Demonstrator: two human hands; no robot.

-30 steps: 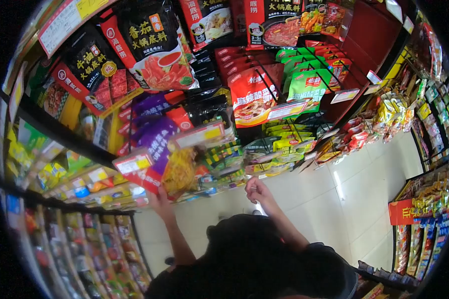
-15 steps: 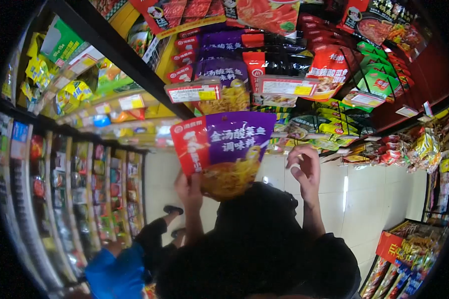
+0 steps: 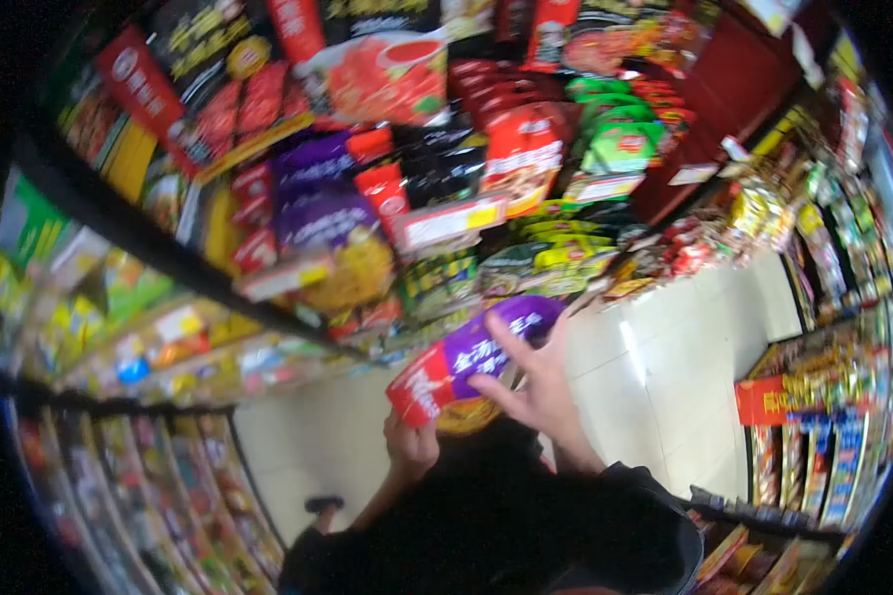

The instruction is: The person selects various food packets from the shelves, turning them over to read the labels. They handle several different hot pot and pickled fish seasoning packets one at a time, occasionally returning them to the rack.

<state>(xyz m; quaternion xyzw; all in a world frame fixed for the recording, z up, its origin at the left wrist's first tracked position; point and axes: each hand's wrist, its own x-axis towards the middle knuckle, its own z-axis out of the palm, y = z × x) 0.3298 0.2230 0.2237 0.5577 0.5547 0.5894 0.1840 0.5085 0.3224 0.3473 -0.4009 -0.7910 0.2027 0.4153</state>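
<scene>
A purple and red seasoning pouch (image 3: 463, 357) with white lettering and a food picture is held tilted before my body. My left hand (image 3: 410, 448) grips its lower left corner, thumb against the red part. Over the pouch's right side, my right hand (image 3: 541, 389) is spread, its fingers stretched apart and overlapping the purple face. Matching purple pouches (image 3: 332, 223) stand in a row on the shelf just beyond, behind a price tag (image 3: 288, 280).
Black, red and green pouches (image 3: 615, 144) fill the shelf ahead. A dark shelf post (image 3: 159, 233) slants across the left. Packed shelves (image 3: 159, 476) line the lower left, near another person's shoe (image 3: 324, 504). A display with a red sign (image 3: 762, 401) stands at right on the tiled floor (image 3: 655, 397).
My right hand has moved left from beside the pouch to over its face, fingers spreading. The pouch has tilted and lowered in my left hand. The view has turned rightward.
</scene>
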